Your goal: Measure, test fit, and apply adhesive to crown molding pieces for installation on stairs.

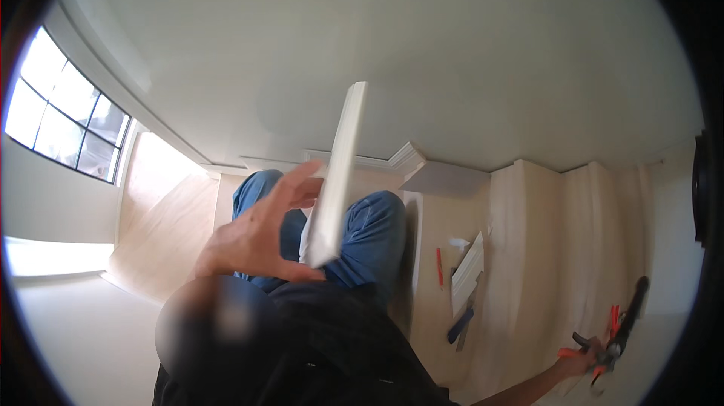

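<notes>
A length of white trim moulding point(341, 172) stands tilted in front of me, above my knees. My left hand point(256, 232) grips it from the left, the thumb by its lower end and the fingers along its side, partly hidden behind it. Far out at the lower right, my right hand point(577, 361) is closed at a black tool with red-orange grips point(615, 346); its exact kind is hard to make out.
Wooden steps point(528, 255) rise on the right. On one tread lie white trim offcuts point(467, 276), a red pencil-like stick point(440, 269) and a blue-handled tool point(459, 326). A pale wall point(452, 52) stands ahead, with moulding point(403, 156) low on it. A paned window point(72, 108) is at left.
</notes>
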Demonstrator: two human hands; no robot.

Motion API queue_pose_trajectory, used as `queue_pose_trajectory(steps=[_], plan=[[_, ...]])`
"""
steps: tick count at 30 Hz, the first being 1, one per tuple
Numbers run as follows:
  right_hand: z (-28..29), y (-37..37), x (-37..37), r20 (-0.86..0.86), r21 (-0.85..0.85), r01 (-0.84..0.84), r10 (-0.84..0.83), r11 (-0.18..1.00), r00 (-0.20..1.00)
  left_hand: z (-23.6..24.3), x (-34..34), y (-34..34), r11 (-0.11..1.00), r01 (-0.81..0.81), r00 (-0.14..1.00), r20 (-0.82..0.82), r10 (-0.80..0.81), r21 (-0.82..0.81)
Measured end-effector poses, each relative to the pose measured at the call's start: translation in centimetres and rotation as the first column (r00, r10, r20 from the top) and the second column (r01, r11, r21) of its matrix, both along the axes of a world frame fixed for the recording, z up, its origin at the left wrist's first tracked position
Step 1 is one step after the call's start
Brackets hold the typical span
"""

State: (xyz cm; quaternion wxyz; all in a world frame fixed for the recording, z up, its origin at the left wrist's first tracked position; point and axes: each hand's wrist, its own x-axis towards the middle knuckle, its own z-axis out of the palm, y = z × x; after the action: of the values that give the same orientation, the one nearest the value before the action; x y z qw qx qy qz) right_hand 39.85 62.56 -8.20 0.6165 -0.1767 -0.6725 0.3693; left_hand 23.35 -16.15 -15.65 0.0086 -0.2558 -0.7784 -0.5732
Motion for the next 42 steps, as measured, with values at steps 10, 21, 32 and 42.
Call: queue_pose_trajectory(steps=[10, 21, 32, 42], plan=[[-0.8, -25.3, -1.1, -0.445, 0.22, -0.881, 0.847, 0.418, 0.291, -4.1, 3.8, -10.5, 0.77, 0.121, 0.991, -0.032, -0.13, 0.626], [-7.7, -39.9, -8.9, -0.6, -0.443, -0.374, 0.58, -0.815, -0.551, -8.8, 13.0, -18.1, 0.573, -0.129, 0.991, 0.088, 0.098, 0.81], [-13.2, -44.2, -17.0, -0.587, -0.524, 0.071, 0.3, -0.849, -0.752, -13.3, 15.1, -19.2, 0.552, -0.249, 0.943, 0.069, 0.325, 0.796], [-19.2, -43.7, -16.8, -0.67, -0.564, 0.151, 0.343, -0.812, -0.658, -17.5, 15.3, -22.1, 0.39, -0.305, 0.907, 0.14, 0.396, 0.869]])
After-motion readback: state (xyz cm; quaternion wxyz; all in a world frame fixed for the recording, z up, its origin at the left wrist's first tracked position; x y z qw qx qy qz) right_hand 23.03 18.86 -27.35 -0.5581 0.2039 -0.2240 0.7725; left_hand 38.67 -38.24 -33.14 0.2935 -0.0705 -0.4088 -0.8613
